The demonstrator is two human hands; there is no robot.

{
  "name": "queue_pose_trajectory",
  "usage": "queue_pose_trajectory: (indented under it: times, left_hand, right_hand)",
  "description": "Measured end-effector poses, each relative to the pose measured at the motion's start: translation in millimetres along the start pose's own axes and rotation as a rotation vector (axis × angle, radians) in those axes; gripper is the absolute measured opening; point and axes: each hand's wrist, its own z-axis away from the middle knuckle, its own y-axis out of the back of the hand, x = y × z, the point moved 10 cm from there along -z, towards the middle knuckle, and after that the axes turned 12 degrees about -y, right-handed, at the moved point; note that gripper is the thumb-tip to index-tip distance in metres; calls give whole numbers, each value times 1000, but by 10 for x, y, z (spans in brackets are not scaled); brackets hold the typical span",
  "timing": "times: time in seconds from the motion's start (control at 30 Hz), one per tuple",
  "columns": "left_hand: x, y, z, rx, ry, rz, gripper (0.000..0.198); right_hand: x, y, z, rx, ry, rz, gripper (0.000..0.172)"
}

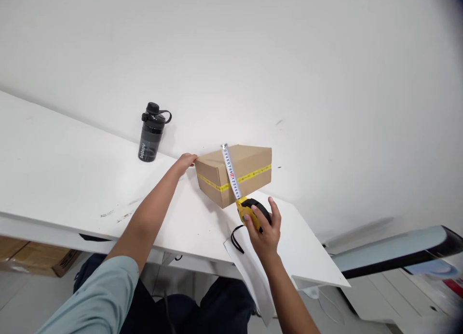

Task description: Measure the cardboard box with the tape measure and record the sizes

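A brown cardboard box (pixel 246 166) with a yellow tape band around its sides is on the white table, near the wall. My left hand (pixel 187 161) grips its left back corner; some fingertips are hidden behind the box. My right hand (pixel 265 228) is wrapped around a yellow and black tape measure (pixel 249 209) in front of the box. From the case, the extended blade (pixel 231 172) slants up across the box's front side and top, its metal end near the back edge. A black wrist cord (pixel 237 240) hangs below the case.
A dark bottle (pixel 150 134) with a carry loop stands left of the box by the wall. White paper (pixel 249 271) hangs over the table's front edge. The white table (pixel 72 165) ends at the right, near a pale, dark-edged panel (pixel 394 252). Cardboard cartons (pixel 36 257) lie below left.
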Motion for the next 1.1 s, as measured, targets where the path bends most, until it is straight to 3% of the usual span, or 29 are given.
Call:
queue_pose_trajectory:
  times: [0.1,0.2,0.3,0.4,0.57,0.63,0.77,0.87,0.97,1.1]
  left_hand:
    - [-7,174,21,51,2,-28,44]
    - [167,243,63,25,-64,-56,44]
    - [483,174,123,-37,-198,-72,38]
    - [690,-54,208,-158,-301,-79,43]
    - [624,-493,325,-365,-324,-113,52]
    - [595,-614,354,-407,-340,-131,66]
    - [612,-705,384,-418,-392,-189,112]
    - [614,-700,384,-415,-408,-239,131]
    - [594,-695,364,-415,-417,-269,130]
    - [577,-744,347,-440,-441,-274,114]
  right_hand:
    - [-73,-74,10,-17,50,26,44]
    - [-126,-198,-11,-53,65,28,39]
    - [-143,-309,-78,-64,36,-2,35]
    - [-90,-397,-155,-48,-49,18,31]
    - [22,-541,-190,-88,-193,29,21]
    - [52,-573,-179,-102,-236,-4,23]
    - [67,-548,-125,-47,-256,-57,27]
    - [98,-533,-60,3,-263,-50,31]
    - [132,-531,-11,44,-275,-48,30]
    - [131,-508,10,118,-285,-71,31]
